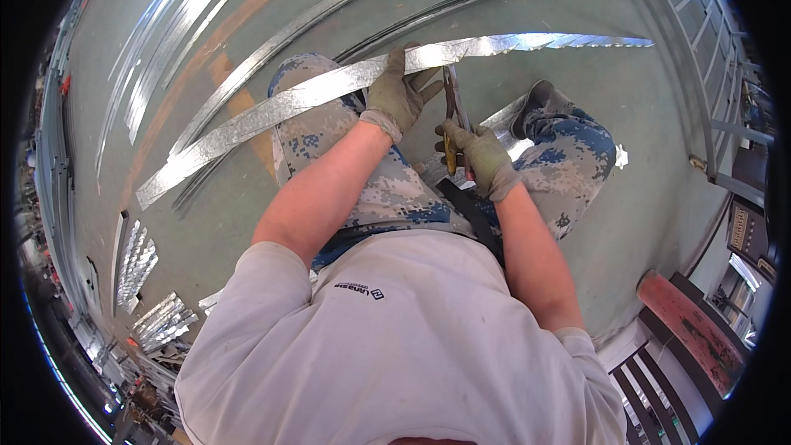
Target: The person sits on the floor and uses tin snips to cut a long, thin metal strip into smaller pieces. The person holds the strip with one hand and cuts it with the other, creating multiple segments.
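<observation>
Head view: a long, flat, silvery sheet-metal strip point(346, 79) crossed the upper middle of the frame, laid over my camouflage-clad left knee point(298, 71), which seemingly propped it. My gloved left hand point(397, 97) gripped it, some digits over its face, others half spread, presumably for steadiness. My gloved right hand point(482, 155) was closed round yellow-and-red-handled metal snips point(451, 100), tips up at the strip's lower edge; whether they bit, I couldn't tell.

Glossy metal strip point(329, 81), matt cloth gloves point(394, 99), matt cloth trousers point(391, 187), smooth floor point(651, 206)
</observation>
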`<state>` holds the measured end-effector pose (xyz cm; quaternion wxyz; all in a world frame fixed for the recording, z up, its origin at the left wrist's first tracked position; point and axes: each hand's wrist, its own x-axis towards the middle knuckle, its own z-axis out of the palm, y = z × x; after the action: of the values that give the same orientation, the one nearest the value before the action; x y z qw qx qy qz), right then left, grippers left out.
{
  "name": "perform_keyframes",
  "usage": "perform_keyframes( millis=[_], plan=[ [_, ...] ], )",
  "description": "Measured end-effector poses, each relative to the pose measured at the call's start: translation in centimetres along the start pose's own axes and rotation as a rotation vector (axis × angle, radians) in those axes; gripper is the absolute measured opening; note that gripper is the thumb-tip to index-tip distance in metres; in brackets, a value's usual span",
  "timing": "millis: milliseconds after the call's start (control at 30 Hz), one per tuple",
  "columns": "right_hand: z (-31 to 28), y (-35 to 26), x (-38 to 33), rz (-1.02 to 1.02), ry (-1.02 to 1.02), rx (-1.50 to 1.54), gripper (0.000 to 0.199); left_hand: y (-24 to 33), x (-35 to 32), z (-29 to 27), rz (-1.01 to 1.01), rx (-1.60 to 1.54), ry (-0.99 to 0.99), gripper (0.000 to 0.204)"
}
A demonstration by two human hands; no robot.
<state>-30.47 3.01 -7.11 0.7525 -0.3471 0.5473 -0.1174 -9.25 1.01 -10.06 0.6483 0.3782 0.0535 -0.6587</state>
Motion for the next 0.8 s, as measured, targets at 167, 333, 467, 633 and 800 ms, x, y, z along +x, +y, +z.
perform_keyframes(
  millis=[167, 333, 467, 633, 800],
  plan=[
    [-0.4, 0.9, 1.1, -0.027, 0.03, -0.052, 0.056, 0.0, 0.0, 0.2, 0.004, -0.01, 0.006, 0.04],
    [-0.4, 0.1, 1.1, -0.011, 0.059, -0.157, 0.054, -0.2, 0.2, -0.3, 0.01, -0.034, -0.001, 0.035],
    [-0.8, 1.0, 1.9, -0.043, 0.056, -0.17, 0.053, -0.3, 0.2, -0.2, 0.015, -0.042, -0.011, 0.035],
    [-1.1, 1.0, 2.2, -0.028, 0.032, -0.186, 0.049, -0.2, 0.0, 0.1, 0.019, -0.036, 0.006, 0.035],
    [0.1, 0.7, 1.5, -0.069, 0.01, 0.071, 0.039, -0.3, 0.2, 0.0, 0.028, -0.047, 0.009, 0.036]
  ],
)
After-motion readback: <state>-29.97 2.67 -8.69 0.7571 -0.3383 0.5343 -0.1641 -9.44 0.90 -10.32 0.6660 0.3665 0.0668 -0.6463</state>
